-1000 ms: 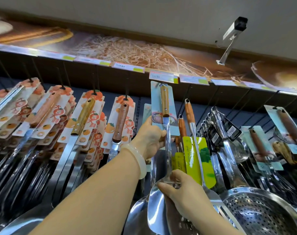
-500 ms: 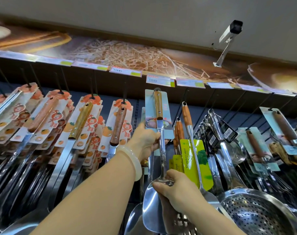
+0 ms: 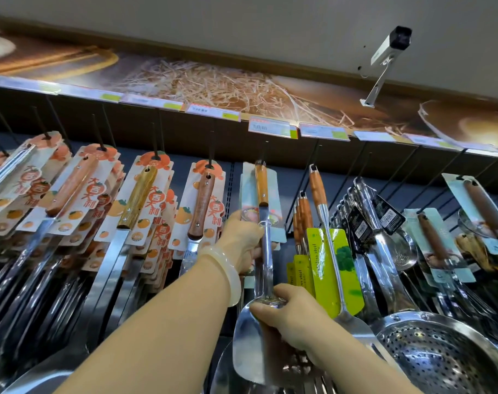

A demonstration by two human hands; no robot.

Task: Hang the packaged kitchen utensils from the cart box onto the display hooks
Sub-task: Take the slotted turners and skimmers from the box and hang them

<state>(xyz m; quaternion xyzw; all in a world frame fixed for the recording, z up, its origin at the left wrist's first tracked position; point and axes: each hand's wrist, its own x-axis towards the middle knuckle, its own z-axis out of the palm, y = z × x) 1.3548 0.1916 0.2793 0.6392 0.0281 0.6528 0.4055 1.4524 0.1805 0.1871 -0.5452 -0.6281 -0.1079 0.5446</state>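
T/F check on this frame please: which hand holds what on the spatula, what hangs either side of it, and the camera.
1. The left hand grips the spatula by its metal shaft. True.
2. The right hand hangs free of it. False: it holds where shaft meets blade.
3. The spatula's handle is wooden. True.
4. The green-carded utensils hang to its left. False: to its right; the orange-printed cards hang left.
5. A security camera is mounted top right. True.
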